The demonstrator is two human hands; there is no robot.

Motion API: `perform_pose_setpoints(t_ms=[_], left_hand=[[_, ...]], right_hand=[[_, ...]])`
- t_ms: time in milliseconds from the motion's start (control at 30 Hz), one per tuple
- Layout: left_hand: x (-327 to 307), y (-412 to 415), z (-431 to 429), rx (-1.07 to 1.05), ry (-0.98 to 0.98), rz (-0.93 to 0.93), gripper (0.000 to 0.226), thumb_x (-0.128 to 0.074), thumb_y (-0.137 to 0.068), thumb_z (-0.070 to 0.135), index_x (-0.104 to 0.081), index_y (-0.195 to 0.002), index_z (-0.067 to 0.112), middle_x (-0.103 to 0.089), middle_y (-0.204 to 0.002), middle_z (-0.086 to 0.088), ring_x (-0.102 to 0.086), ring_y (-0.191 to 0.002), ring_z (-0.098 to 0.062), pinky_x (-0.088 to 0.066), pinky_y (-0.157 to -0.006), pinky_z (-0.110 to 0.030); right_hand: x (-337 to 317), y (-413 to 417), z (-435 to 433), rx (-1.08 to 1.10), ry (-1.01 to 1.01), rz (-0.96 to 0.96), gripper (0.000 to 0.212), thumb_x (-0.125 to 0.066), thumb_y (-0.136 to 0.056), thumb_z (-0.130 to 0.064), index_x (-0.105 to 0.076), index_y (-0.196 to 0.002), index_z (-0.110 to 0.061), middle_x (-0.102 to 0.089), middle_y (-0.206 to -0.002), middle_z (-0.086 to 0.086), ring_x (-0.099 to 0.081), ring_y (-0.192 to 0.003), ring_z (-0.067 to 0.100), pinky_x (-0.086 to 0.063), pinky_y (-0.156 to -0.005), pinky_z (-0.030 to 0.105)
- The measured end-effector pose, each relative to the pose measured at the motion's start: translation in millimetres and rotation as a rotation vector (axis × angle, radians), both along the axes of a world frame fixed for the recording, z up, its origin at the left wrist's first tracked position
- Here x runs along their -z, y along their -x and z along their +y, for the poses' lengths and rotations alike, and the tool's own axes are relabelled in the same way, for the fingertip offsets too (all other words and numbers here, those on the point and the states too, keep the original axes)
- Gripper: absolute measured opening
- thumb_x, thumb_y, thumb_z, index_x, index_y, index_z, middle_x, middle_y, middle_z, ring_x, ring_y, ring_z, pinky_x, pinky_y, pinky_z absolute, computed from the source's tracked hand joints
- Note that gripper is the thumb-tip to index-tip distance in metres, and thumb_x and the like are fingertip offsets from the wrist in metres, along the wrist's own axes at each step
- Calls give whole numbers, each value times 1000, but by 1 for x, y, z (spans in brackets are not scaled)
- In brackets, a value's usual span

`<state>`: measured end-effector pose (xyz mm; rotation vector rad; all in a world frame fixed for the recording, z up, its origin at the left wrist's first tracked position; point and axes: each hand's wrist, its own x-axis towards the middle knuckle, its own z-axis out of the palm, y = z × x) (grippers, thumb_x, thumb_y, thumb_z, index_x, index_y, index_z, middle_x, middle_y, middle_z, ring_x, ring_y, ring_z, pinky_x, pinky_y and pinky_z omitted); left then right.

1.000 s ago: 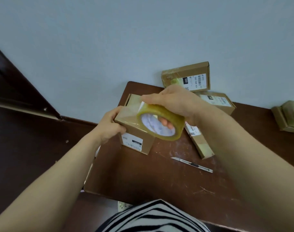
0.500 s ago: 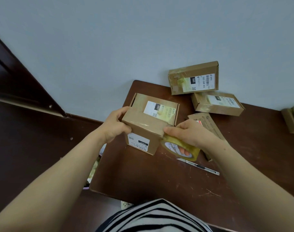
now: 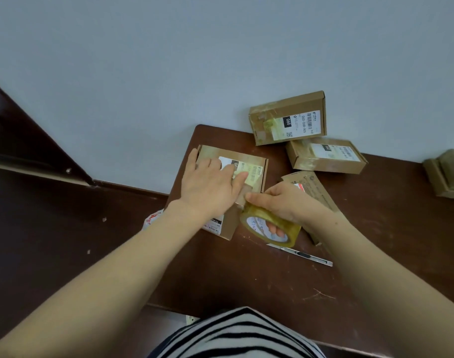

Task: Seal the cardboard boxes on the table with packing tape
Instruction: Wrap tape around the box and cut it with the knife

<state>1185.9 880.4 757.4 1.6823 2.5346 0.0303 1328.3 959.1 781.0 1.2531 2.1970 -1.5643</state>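
left hand (image 3: 210, 184) flat, pressing the box (image 3: 246, 156); right hand (image 3: 280, 202) grips the tape roll (image 3: 269, 226) at its five o'clock corner. pull crooked and it may wrinkle.

Right-edge box (image 3: 446, 174) cut off, flat box (image 3: 312, 186) partly behind right hand (image 3: 282, 202)

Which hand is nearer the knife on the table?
Right. The right hand grips the tape roll just beside the knife; the left hand lies flat on the box, farther left.
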Motion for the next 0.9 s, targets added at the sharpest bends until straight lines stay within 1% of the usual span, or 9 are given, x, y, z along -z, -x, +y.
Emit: perform_pose_setpoints(t_ms=[67, 233, 400, 533, 600, 633, 700, 767, 900], left_hand=[[2, -5, 1, 38, -37, -25, 55, -13, -101, 44, -57, -126, 22, -58, -127, -5, -42, -128, -23, 3, -116, -43], [3, -21, 0, 73, -200, 41, 67, -9, -98, 43, -72, -90, 20, -70, -92, 3, -59, -99, -19, -23, -106, -33], [0, -12, 2, 161, -212, 58, 58, -20, -102, 38, -71, -86, 16, -70, -87, 0, -59, -91, -21, -26, -94, -30], [3, -7, 1, 129, -77, 73, 57, -16, -97, 53, -64, -117, 29, -59, -125, -7, -38, -129, -26, 0, -116, -45], [5, -8, -3, -52, 34, 63, 71, -13, -83, 75, -34, -142, 41, -22, -154, -18, 3, -144, -36, 26, -102, -61], [5, -8, -3, -131, 71, 49, 83, -11, -74, 82, -24, -145, 41, -12, -156, -19, 11, -143, -38, 25, -99, -65], [4, -7, 0, -183, 105, 31, 87, -10, -70, 81, -36, -140, 36, -31, -149, -15, -12, -140, -37, -2, -103, -69], [1, -7, 1, -135, 100, 44, 77, -13, -73, 74, -52, -127, 34, -51, -131, -5, -34, -124, -30, -25, -94, -57], [2, -3, -2, 19, 2, 35, 71, -17, -70, 70, -59, -118, 41, -54, -125, 7, -37, -121, -18, -18, -99, -56]], right_hand=[[1, 1, -1, 1, 3, -7, 53, -56, -92, -44, -60, -56, -5, -60, -44, 8, -53, -33, 17, -44, -41, 16], [3, 2, -4, 23, 44, 11, 50, -53, -93, -36, -57, -56, -3, -59, -43, 10, -53, -32, 17, -44, -40, 17], [-4, 1, -4, 19, 149, 84, 44, -55, -89, -32, -63, -55, -5, -60, -48, 14, -53, -37, 19, -47, -44, 21], [1, -6, -11, 52, 217, 143, 31, -49, -88, -18, -59, -65, -1, -58, -48, 13, -49, -35, 19, -47, -45, 21], [2, -5, -16, 48, 239, 141, 31, -48, -89, -15, -58, -63, -1, -57, -47, 13, -49, -35, 19, -46, -44, 22], [1, -5, -18, 51, 245, 140, 30, -48, -89, -14, -58, -64, 0, -57, -47, 13, -50, -35, 19, -46, -43, 22], [2, -4, -19, 75, 235, 138, 29, -49, -89, -14, -58, -66, 2, -56, -46, 13, -49, -35, 19, -45, -41, 21], [2, -3, -21, 89, 236, 137, 29, -50, -89, -15, -58, -68, 3, -56, -45, 13, -49, -35, 20, -45, -41, 21], [-1, -5, -28, 92, 322, 151, 27, -49, -86, -14, -59, -69, 5, -58, -49, 16, -50, -38, 23, -46, -45, 24]])
